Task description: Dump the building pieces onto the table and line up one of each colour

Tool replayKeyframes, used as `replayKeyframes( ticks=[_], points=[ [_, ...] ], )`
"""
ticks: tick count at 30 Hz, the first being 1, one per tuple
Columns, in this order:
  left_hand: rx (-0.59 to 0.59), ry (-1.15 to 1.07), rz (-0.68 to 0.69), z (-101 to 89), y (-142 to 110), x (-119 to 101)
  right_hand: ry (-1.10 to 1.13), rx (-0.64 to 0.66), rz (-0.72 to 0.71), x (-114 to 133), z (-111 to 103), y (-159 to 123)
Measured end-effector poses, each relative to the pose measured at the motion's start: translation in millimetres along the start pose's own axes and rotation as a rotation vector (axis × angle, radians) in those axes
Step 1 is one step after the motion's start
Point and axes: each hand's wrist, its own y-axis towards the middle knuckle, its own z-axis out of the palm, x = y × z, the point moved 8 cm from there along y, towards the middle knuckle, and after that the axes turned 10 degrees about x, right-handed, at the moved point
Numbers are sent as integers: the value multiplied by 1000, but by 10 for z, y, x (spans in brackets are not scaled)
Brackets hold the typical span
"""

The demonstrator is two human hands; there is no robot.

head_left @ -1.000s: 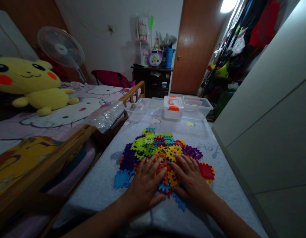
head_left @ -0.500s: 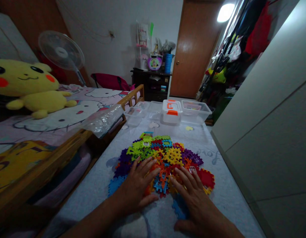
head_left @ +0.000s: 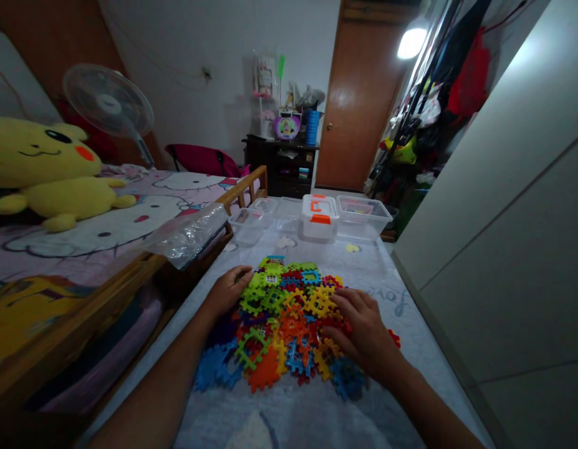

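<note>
A pile of interlocking plastic building pieces with toothed edges lies on the bed-like surface in front of me, in green, yellow, orange, red, blue and purple. My left hand is at the pile's far left edge beside the light green pieces, its fingers loosely curved and holding nothing that shows. On the right side, my right hand rests over red and yellow pieces, thumb and fingers apart. It covers part of the pieces beneath. An open green square frame and blue pieces lie at the near left.
Beyond the pile stand a lidded clear box with orange latches, an open clear box and a clear container. A wooden bed rail runs along the left, with plastic wrap over it. A white cabinet borders the right.
My left hand has moved away and left to the pile's far left edge. My right hand has shifted slightly forward and its fingers are more curved. The near pieces are now uncovered.
</note>
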Motion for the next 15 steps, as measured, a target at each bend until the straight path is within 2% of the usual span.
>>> replayKeyframes(
  ticks=[5, 10, 15],
  points=[
    [51, -199, 0, -49, -56, 161, -34, 81, 96, -46, 98, 374],
    [63, -388, -37, -39, -49, 259, -23, 73, 128, -21, 220, 391],
    [41, -482, -53, 23, -66, 217, 54, 1, 81, -112, 189, 375]
  ],
)
